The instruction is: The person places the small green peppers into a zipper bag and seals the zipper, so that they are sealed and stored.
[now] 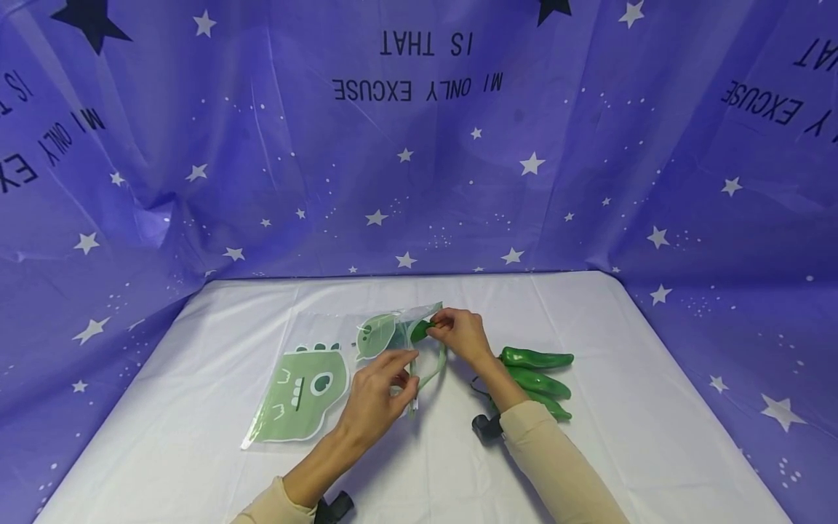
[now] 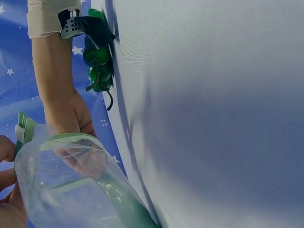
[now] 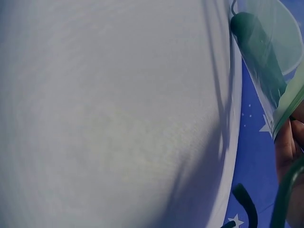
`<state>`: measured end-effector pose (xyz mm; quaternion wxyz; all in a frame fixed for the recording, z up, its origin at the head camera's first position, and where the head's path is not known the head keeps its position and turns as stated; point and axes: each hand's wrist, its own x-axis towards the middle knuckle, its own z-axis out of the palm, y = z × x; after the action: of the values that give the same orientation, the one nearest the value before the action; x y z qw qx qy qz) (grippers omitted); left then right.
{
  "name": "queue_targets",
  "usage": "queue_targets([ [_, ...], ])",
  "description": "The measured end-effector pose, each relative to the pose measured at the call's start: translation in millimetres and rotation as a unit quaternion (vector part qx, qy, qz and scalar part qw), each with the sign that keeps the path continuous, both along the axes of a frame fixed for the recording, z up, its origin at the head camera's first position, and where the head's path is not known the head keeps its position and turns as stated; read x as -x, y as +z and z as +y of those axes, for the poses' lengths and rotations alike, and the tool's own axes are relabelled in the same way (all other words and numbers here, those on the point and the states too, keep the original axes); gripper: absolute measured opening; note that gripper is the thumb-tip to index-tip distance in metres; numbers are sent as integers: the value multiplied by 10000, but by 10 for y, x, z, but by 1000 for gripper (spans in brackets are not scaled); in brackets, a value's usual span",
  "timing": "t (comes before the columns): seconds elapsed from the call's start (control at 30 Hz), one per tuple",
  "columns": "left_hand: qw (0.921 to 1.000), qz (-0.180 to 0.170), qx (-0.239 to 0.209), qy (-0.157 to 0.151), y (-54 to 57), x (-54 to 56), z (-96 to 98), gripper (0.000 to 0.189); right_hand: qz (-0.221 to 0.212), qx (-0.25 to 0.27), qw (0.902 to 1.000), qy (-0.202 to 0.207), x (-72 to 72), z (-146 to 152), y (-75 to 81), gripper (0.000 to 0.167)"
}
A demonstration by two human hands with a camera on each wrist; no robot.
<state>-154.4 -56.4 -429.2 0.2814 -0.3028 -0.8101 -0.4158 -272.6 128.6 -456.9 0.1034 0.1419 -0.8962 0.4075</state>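
Note:
A clear zip bag (image 1: pixel 308 393) printed with a pale green cartoon creature lies on the table, its mouth facing right. My left hand (image 1: pixel 380 386) grips the bag at its mouth edge; in the left wrist view, its fingers (image 2: pixel 6 178) are by the green zip strip. My right hand (image 1: pixel 461 335) pinches the narrow end of a green pepper (image 1: pixel 420 332) at the bag's mouth. Through the film, the pepper's body (image 3: pixel 259 52) shows inside the bag, stem end deeper in. In the left wrist view, the right hand (image 2: pixel 78 156) is partly behind the film.
Three more green peppers (image 1: pixel 538 382) lie side by side at the right, partly behind my right forearm. A white cloth (image 1: pixel 216 393) covers the table. Purple starred fabric (image 1: pixel 419 182) rises behind and at both sides.

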Motion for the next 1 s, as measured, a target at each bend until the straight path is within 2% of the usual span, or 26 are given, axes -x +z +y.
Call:
queue_targets([
  [0.3, 9993, -313, -163, -99, 25, 12, -23, 37, -95, 108, 9999, 81, -25, 96, 43, 20],
  [0.67, 9994, -200, -257, -135, 5, 22, -32, 39, 62, 221, 9996, 150, -61, 248, 92, 21],
  [0.87, 9991, -311, -246, -145, 2, 19, -31, 37, -70, 384, 9992, 119, -128, 473, 190, 22],
  [1.0, 9992, -241, -256, -167, -4, 21, -28, 37, -88, 407, 9991, 61, -207, 776, 265, 22],
])
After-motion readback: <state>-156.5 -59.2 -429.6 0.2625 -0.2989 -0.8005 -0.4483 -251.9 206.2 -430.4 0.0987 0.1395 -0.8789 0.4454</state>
